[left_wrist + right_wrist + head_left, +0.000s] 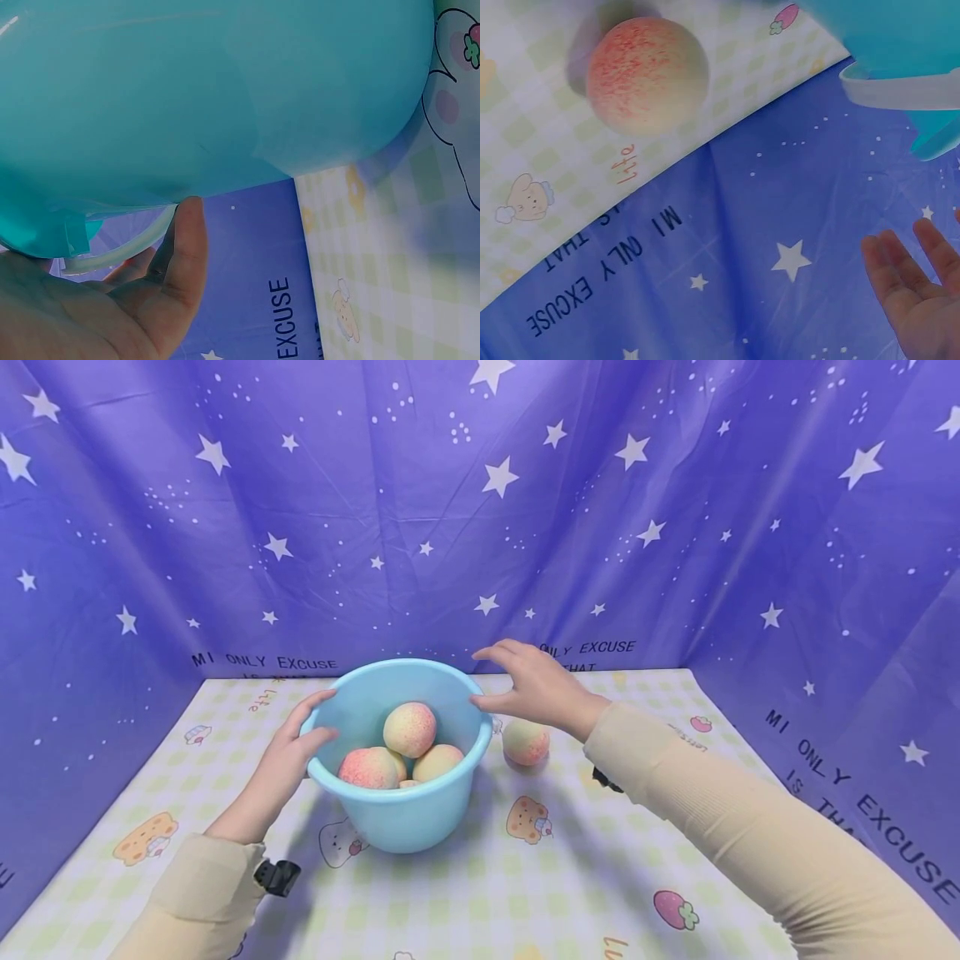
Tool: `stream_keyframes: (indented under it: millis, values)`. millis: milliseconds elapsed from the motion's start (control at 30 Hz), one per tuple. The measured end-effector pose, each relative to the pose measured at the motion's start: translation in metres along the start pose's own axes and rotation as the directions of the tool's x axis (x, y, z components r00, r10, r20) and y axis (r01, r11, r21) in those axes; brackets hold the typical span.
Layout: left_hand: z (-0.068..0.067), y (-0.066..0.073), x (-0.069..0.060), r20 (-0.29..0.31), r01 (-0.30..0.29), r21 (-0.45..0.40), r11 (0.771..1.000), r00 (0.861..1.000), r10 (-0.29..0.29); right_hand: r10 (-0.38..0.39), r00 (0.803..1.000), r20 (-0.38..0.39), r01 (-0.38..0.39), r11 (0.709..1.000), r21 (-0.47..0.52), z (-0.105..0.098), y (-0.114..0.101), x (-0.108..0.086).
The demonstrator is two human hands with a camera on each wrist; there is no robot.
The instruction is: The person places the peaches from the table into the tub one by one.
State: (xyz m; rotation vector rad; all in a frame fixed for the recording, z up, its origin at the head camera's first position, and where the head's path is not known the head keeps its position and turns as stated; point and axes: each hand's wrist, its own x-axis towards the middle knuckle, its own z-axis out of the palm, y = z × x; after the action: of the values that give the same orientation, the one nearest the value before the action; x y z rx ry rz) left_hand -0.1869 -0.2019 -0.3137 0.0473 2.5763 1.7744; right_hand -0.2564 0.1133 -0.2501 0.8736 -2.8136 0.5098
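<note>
A light blue bucket (pixel 408 822) with several peaches inside is in the middle of the head view; the topmost peach (pixel 409 730) rests on others. My left hand (pixel 279 768) holds the bucket's left rim, thumb over the inside and fingers outside. In the left wrist view a pale handle (pixel 120 255) passes near those fingers. By the right rim is my right hand (pixel 543 689), fingers spread and holding nothing; whether its thumb touches the rim I cannot tell. One loose peach (pixel 527 743) lies on the cloth right of the bucket, below my right wrist.
A checked tablecloth (pixel 420 918) with cartoon prints covers the table. Purple star-patterned curtains (pixel 420 485) hang behind it and along both sides. The pale handle (pixel 907 91) also shows on the bucket's right side.
</note>
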Motion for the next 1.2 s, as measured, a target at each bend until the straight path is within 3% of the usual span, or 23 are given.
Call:
stream_keyframes:
  millis: [300,600,1200]
  values:
    - [0.0,0.0,0.0,-0.003,0.0,0.01,1.0,1.0,0.0,0.08,0.997,0.015,-0.08,0.997,0.022,0.003,0.015,-0.004]
    - [0.0,0.0,0.0,-0.004,0.0,0.013,1.0,1.0,0.0,0.108,0.994,-0.009,-0.108,0.993,0.039,0.006,0.026,-0.008]
    - [0.0,-0.001,0.001,-0.004,0.001,0.0,1.0,1.0,-0.001,0.199,0.98,0.024,-0.2,0.979,0.036,0.037,0.055,-0.019]
